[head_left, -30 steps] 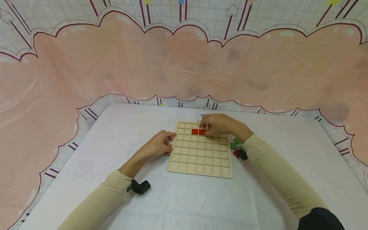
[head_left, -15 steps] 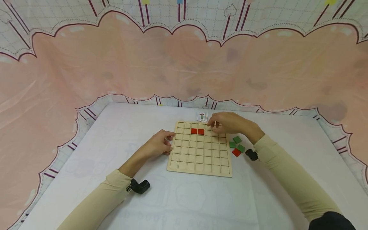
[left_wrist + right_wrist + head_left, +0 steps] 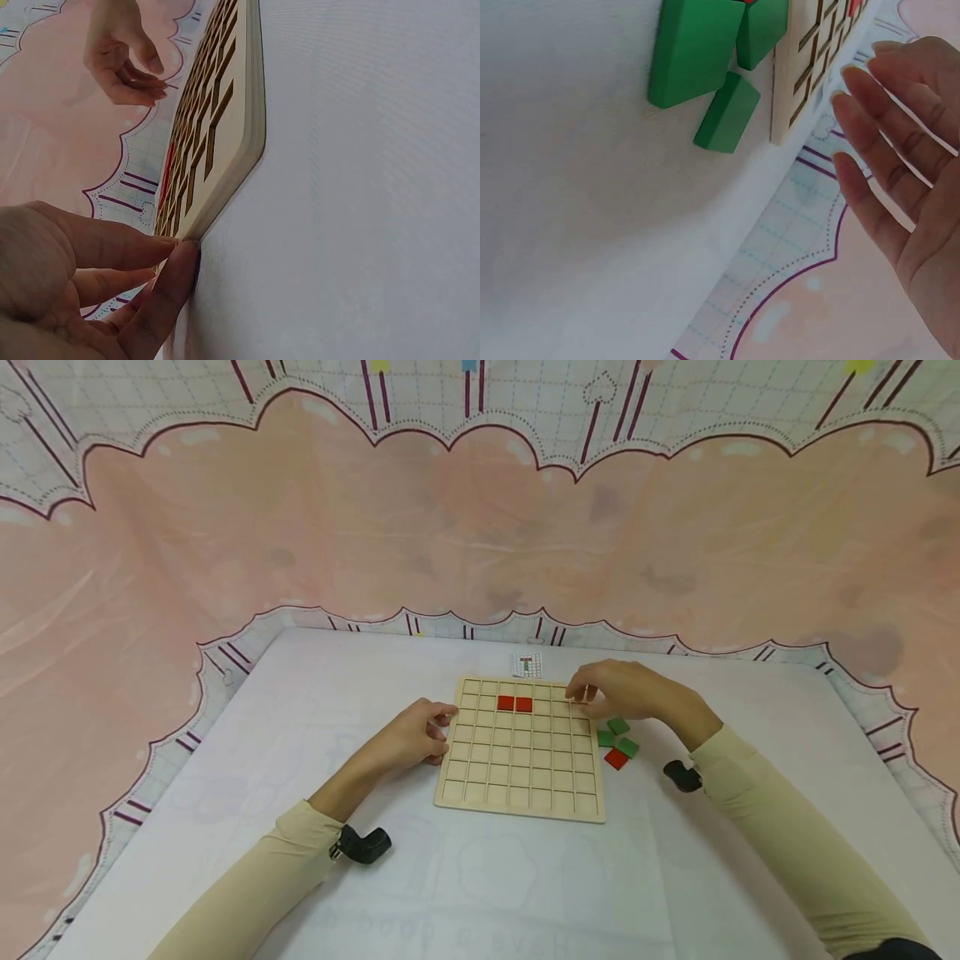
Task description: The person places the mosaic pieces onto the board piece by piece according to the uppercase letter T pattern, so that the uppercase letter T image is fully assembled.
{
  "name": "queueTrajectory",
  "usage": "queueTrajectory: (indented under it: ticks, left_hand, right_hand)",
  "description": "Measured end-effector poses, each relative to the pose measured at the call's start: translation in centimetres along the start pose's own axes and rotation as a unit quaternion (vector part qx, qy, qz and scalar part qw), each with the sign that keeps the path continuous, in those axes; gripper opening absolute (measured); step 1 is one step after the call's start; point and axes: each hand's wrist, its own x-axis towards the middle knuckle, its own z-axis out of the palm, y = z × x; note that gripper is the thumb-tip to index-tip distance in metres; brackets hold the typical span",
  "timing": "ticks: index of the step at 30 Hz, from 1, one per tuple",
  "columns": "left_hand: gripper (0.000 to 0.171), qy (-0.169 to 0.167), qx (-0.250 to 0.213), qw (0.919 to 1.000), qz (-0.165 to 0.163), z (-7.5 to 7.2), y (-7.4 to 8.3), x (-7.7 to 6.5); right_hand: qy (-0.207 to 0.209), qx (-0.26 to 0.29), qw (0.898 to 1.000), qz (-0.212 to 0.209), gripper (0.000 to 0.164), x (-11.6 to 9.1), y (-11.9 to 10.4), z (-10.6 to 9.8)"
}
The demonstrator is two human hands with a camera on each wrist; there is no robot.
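Note:
A light wooden grid board (image 3: 517, 797) lies flat on the table. Two red square tiles (image 3: 515, 703) sit side by side in its cells, in the second row from the far edge. At the board's left edge, my left hand (image 3: 411, 735) steadies it, thumb and fingertips gripping the rim in the left wrist view. Over the far right corner hovers my right hand (image 3: 630, 690), its fingers loosely bent and nothing between them. Three green tiles (image 3: 618, 726) and one red tile (image 3: 617, 758) lie loose beside the board's right edge, below that hand.
Just behind the board is a small printed card (image 3: 527, 666) with a coloured grid pattern. A white cloth (image 3: 480, 893) covers the table, and a patterned pink curtain (image 3: 420, 543) hangs behind. Each wrist carries a black camera (image 3: 366, 845).
My right hand has moved right from the red tiles toward the board's far right corner, uncovering the card and loose tiles. The left hand has stayed at the left edge.

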Motion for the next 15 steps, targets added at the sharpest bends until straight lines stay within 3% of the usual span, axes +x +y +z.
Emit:
queueTrajectory:
  ticks: [6, 15]
  left_hand:
    - [0.066, 0.000, 0.001, 1.0000, -0.007, 0.1, 0.0, 0.0]
    - [0.067, 0.003, -0.001, 1.0000, -0.008, 0.1, 0.1, -0.1]
  right_hand:
    - [-0.012, 0.009, 1.000, 0.019, 0.026, -1.2, 0.4, 0.2]
    - [-0.023, 0.012, 1.000, 0.013, 0.022, -2.6, 0.5, 0.4]
